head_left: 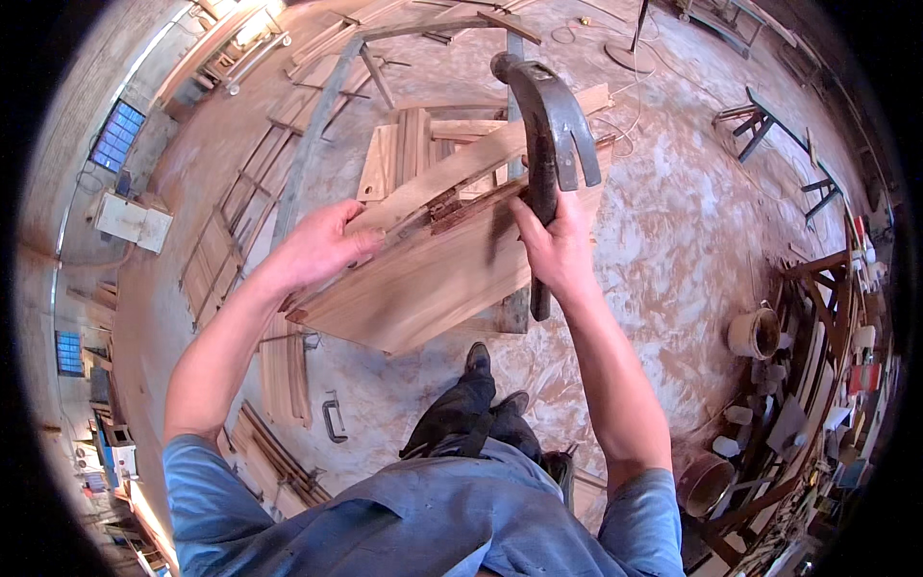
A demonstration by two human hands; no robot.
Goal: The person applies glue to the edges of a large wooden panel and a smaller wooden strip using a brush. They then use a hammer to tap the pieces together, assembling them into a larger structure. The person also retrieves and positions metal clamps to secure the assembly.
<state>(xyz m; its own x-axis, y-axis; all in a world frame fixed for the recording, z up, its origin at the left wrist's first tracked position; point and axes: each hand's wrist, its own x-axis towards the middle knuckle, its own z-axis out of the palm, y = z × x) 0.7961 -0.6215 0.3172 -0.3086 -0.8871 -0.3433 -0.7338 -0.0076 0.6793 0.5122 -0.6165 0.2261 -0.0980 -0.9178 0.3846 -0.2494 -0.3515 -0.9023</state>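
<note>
My right hand (562,240) is wrapped round the dark handle of a claw hammer (569,139), its head raised toward the far side. The thumb of that hand lies close to the edge of a wide wooden panel (423,288); whether it touches is unclear. My left hand (322,245) grips the near left end of a long pale wooden strip (452,173), thumb on top, fingers mostly hidden. The strip runs slantwise up to the right, along the panel's far edge. Between strip and panel shows a dark, rough gap with reddish-brown wood.
A metal frame stand (332,115) rises beyond the work, with short boards (413,144) stacked near it. A C-clamp (334,418) lies on the floor by more boards (286,380). Dark sawhorses (760,125) stand far right; a bucket (753,333) and cluttered shelving line the right side.
</note>
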